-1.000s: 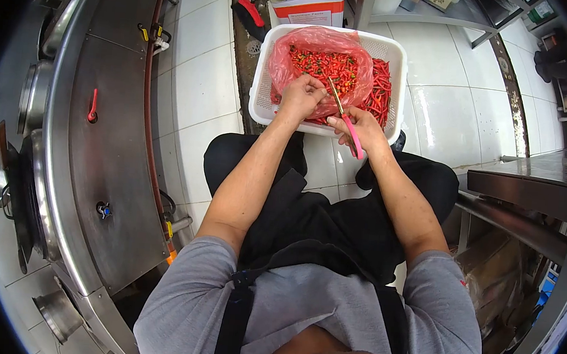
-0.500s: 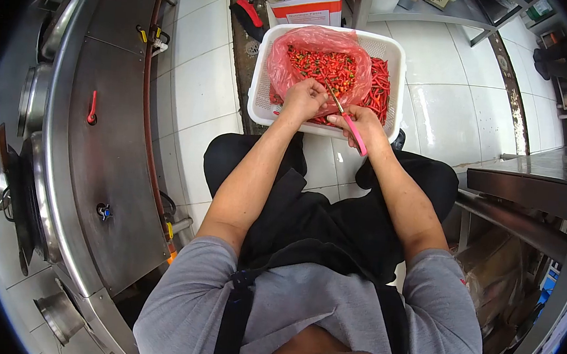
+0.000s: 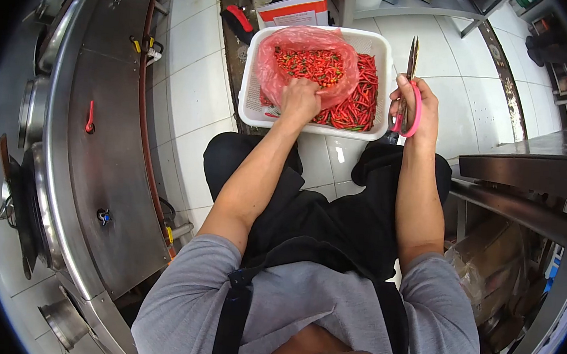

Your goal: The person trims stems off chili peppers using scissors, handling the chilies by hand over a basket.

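Observation:
A white basket (image 3: 249,101) on the floor holds long red chillies (image 3: 363,93) and a translucent red plastic bag (image 3: 271,76). Small cut chilli pieces (image 3: 309,64) fill the bag. At the bag's near edge is my left hand (image 3: 301,100), its fingers bent inward; whatever they hold is hidden. Right of the basket, my right hand (image 3: 418,111) grips pink-handled scissors (image 3: 409,117) by the handles, with the blades pointing away from me and nearly together.
A steel counter (image 3: 111,163) runs along the left. An orange-and-white bag (image 3: 293,11) and a red-and-black brush (image 3: 239,22) lie beyond the basket. A steel table (image 3: 530,173) is at the right, a steel shelf (image 3: 423,11) at the top.
My right hand has moved right, out of the basket, with the scissors turned to point away. My left hand has shifted slightly down and left onto the bag's near edge.

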`<act>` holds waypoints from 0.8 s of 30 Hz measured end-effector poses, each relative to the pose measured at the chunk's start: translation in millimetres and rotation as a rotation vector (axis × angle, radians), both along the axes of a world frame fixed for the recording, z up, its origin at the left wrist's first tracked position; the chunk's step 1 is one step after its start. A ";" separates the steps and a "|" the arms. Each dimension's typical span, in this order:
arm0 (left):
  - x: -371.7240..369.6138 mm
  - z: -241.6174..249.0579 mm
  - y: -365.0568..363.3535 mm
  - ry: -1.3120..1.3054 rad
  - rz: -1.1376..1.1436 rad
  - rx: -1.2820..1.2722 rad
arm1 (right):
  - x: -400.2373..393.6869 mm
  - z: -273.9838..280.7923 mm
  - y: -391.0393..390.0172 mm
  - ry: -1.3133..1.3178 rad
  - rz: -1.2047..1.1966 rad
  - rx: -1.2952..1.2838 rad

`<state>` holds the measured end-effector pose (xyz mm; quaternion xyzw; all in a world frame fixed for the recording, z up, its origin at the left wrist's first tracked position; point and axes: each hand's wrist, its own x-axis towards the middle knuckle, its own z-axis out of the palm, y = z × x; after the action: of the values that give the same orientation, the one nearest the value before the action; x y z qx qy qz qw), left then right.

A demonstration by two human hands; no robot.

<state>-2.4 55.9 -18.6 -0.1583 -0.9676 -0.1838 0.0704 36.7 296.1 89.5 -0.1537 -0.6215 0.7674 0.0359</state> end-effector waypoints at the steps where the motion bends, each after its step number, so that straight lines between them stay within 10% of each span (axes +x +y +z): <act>1: -3.6 4.8 -0.8 0.046 0.059 0.064 | 2.2 7.1 2.0 0.016 -0.026 0.003; 12: -30.9 17.5 86.4 0.024 -0.321 0.445 | 11.9 15.6 20.5 0.056 -0.087 -0.114; 15: -63.9 8.1 126.3 -0.281 -0.246 0.036 | 6.5 -0.3 20.6 -0.019 -0.099 -0.133; 18: -121.0 -102.9 135.7 -0.214 -0.387 -0.251 | 2.9 -4.9 23.8 -0.022 -0.027 -0.141; 20: -94.1 -20.6 140.1 -0.480 -0.227 -0.327 | 5.6 0.5 16.8 0.043 0.007 -0.107; 24: -101.0 -15.3 141.8 -0.620 -0.280 -0.391 | 3.7 12.2 15.3 0.031 0.022 -0.113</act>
<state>-103.4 197.7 -33.9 -0.2362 -0.9288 -0.0432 -0.2823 40.4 311.3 101.6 -0.1368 -0.5780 0.8040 0.0283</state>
